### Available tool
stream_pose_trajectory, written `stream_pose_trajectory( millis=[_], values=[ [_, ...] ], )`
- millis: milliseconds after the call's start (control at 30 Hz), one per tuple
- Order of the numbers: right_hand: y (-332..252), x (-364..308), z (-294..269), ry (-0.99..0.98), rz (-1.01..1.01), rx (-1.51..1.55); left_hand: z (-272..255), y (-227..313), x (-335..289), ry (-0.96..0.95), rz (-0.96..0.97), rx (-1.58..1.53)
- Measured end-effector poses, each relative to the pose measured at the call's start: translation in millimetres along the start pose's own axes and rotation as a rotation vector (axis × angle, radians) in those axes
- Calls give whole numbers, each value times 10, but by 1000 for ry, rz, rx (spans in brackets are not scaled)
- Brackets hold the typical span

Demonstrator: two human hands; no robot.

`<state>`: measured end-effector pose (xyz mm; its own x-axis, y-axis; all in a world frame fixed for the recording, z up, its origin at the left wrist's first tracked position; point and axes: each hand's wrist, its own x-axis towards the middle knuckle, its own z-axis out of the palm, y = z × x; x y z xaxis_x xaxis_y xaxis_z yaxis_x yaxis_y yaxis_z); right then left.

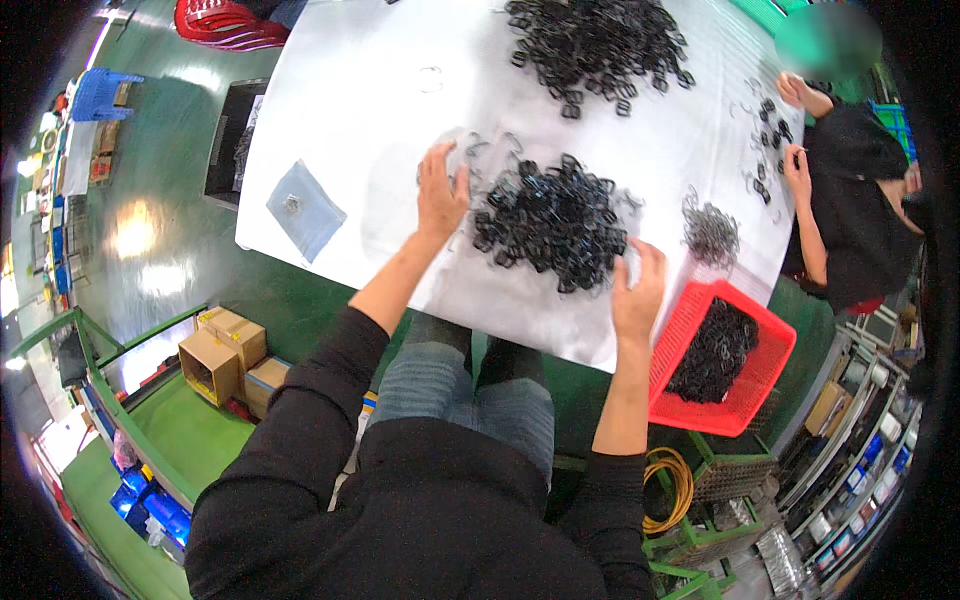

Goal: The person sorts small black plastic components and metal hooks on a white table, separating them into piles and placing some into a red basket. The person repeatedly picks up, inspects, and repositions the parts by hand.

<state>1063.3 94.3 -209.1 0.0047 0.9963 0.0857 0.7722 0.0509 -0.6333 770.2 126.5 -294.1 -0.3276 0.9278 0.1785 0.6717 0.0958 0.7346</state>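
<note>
A pile of small black ring-shaped parts (550,225) lies on the white-covered table (370,120) in front of me. My left hand (442,192) is at the pile's left side, its fingers apart, near a few thin, loose pale rings (478,143). I see nothing held in it. At the pile's right edge my right hand (638,290) is spread, thumb and fingers apart, close to the outermost parts; whether it touches them I cannot tell. A tangle of thin wire-like rings (711,232) sits to its right.
A larger black pile (600,45) lies at the far side. A red basket (770,375) holding black parts stands by the table's right corner. A clear bag (318,222) lies at left. A co-worker's hands (797,172) are beside scattered parts at right. Cardboard boxes (235,335) stand lower left.
</note>
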Motion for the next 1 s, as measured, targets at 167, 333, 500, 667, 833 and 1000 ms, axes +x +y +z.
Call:
stream_pose_trajectory(
  millis=[167, 333, 500, 667, 833, 1000],
  values=[
    [-664, 623, 936, -225, -129, 59, -150, -789, 1106, -18, 177, 184],
    [-723, 1109, 1433, -282, 72, -112, -13, -1123, 1879, -263, 312, 331],
    [-688, 1174, 1603, -391, 259, -401, -21, -1203, 1590, -544, 501, 278],
    [-690, 1017, 1609, -464, 327, -408, -448, -955, 722, -687, 413, 79],
    [-564, 887, 1309, -208, 544, 84, -476, -602, 521, -497, 273, -101],
    [-386, 647, 937, -132, 679, 120, -140, -262, 498, -521, 341, -78]
  ],
)
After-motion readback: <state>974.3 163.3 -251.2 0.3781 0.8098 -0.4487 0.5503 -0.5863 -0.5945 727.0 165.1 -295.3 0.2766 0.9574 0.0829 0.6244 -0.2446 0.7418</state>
